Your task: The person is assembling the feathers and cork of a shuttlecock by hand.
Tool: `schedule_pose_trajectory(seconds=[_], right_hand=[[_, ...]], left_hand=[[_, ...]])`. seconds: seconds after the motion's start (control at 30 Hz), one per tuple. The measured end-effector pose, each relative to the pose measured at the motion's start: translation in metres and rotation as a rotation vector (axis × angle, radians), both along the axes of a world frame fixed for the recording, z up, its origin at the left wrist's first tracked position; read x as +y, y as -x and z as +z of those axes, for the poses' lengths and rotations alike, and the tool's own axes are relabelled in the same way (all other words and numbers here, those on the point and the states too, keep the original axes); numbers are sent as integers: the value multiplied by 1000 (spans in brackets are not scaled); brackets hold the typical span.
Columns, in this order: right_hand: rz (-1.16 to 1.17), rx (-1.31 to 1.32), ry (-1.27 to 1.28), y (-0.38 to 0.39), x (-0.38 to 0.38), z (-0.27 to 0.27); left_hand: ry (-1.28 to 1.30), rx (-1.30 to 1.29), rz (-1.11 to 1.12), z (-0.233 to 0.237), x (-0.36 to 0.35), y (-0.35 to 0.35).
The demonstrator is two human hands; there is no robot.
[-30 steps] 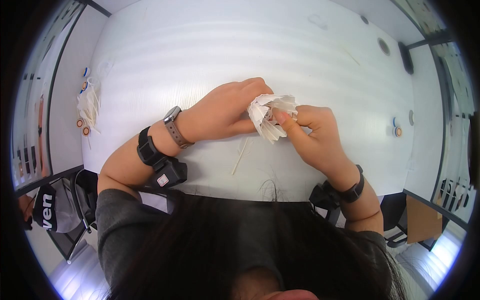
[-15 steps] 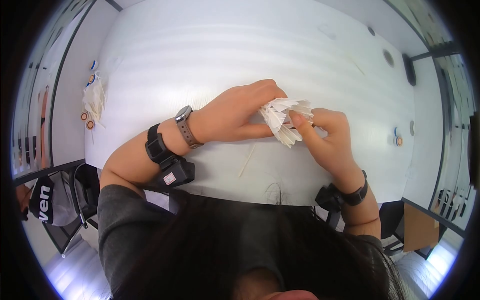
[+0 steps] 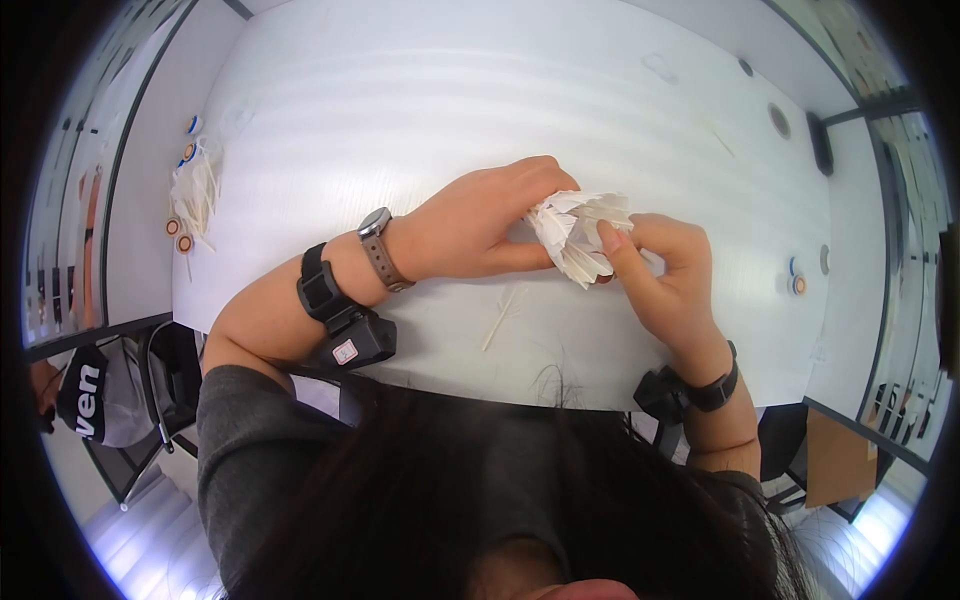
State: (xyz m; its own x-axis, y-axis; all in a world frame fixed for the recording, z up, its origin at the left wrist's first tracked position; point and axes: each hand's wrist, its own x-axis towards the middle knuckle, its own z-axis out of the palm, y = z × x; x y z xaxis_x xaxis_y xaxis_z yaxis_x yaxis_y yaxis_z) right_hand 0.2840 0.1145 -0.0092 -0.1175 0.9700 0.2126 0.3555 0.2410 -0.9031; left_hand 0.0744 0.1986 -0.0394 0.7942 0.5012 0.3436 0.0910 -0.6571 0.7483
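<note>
A ring-like bundle of white, feather-like pieces (image 3: 575, 232) is held above the white table between both hands. My left hand (image 3: 490, 220) grips its left side, with the thumb below and the fingers over the top and behind. My right hand (image 3: 665, 270) pinches the right rim between thumb and fingers, some of them hidden behind the bundle. A thin white stem with fine branches (image 3: 498, 322) lies on the table below the bundle, touched by neither hand.
At the table's left edge lies a pile of white sticks (image 3: 197, 190) beside several small round rolls. More small rolls (image 3: 797, 277) are at the right edge. Dark round spots and a black oblong object (image 3: 820, 146) are at the upper right.
The bundle has turned slightly, so more of its hollow middle shows. My right hand has shifted a little to the right. The fine branches on the table stem now show more clearly.
</note>
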Motion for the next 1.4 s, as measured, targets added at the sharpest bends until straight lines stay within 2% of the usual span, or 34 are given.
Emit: schedule_pose_trajectory(seconds=[0.17,0.67,1.03,1.27,1.4], right_hand=[[11,-5,-7,-1,0,2],[46,-111,-230,-2,1,10],[72,-44,-338,-4,0,8],[-18,6,-306,-12,-2,7],[-52,6,-310,-14,-1,5]], left_hand=[[7,-9,0,0,0,1],[-68,-59,-7,-3,2,1],[6,-73,-16,-1,0,2],[26,-5,33,1,2,6],[46,-64,21,-2,1,5]])
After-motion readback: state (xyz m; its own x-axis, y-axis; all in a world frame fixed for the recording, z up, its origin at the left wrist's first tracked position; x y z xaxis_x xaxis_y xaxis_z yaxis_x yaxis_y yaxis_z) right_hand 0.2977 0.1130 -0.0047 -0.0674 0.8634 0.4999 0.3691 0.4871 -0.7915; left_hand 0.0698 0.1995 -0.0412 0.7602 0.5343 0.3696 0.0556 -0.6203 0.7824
